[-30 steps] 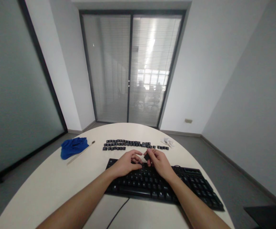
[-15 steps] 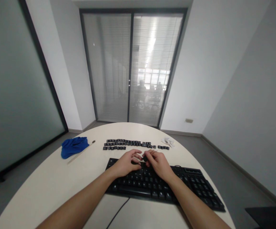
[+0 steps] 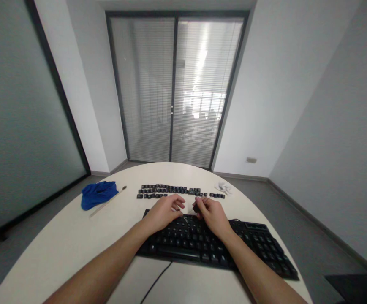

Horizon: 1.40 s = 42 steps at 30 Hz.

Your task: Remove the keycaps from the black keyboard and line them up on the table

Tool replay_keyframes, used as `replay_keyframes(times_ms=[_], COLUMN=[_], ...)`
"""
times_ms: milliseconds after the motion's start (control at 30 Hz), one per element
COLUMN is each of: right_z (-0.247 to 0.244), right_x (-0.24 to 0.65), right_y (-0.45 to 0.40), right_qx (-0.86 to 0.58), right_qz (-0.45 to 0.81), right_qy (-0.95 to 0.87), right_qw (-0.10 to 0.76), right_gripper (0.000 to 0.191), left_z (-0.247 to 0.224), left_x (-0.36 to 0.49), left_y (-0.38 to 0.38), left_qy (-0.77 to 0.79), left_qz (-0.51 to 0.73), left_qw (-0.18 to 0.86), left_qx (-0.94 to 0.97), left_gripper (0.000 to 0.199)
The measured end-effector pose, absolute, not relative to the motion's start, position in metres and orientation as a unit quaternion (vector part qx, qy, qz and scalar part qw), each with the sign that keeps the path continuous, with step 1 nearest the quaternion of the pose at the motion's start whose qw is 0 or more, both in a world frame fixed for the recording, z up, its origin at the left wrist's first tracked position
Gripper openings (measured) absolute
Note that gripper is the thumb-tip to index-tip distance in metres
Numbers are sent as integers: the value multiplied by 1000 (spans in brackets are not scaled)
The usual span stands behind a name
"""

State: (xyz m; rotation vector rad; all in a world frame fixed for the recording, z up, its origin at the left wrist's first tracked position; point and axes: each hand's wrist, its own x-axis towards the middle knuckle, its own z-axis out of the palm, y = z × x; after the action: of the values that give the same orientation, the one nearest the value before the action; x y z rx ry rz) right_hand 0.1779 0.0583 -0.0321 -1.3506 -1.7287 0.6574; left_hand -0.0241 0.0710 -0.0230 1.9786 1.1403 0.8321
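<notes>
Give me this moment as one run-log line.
left hand: open over black plastic keyboard | right hand: pinching small black piece | beyond: rows of loose black keycaps

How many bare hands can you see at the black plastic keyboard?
2: the person's left hand is over the upper-left part of the keyboard, and the right hand is over its middle, pinching a small dark piece.

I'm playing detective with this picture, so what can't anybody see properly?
All in the head view:
Small dark piece: partly covered by the right hand holding it.
Keyboard: partly hidden by the left hand and right forearm.
Loose keycaps: markings too small to read.
Cable: cut off by the bottom edge.
</notes>
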Motion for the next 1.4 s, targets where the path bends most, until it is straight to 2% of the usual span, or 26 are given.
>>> replay_keyframes(times_ms=[233, 333, 467, 600, 867, 1133, 1400], right_z=[-30, -30, -30, -30, -30, -30, -29], right_x=[180, 179, 179, 179, 180, 179, 179], right_y=[57, 58, 58, 58, 59, 58, 57], right_qx=[-552, -553, -551, -550, -553, -554, -554], right_qz=[250, 252, 250, 252, 245, 242, 234], right_qy=[-679, -678, -679, -680, -681, -682, -686], right_qw=[415, 414, 416, 415, 413, 411, 409], right_gripper=[49, 49, 49, 49, 49, 47, 48], left_z=[-17, -14, -10, -14, -25, -28, -32], left_x=[-33, -38, -46, -48, -48, -51, -50], left_y=[71, 71, 73, 78, 97, 109, 118], left_qy=[473, 431, 384, 411, 473, 484, 489], left_qz=[199, 169, 158, 209, 263, 247, 205], left_qw=[178, 177, 218, 232, 123, -1, -17], left_qx=[839, 869, 883, 857, 832, 840, 848], left_gripper=[6, 10, 25, 31, 18, 26, 25])
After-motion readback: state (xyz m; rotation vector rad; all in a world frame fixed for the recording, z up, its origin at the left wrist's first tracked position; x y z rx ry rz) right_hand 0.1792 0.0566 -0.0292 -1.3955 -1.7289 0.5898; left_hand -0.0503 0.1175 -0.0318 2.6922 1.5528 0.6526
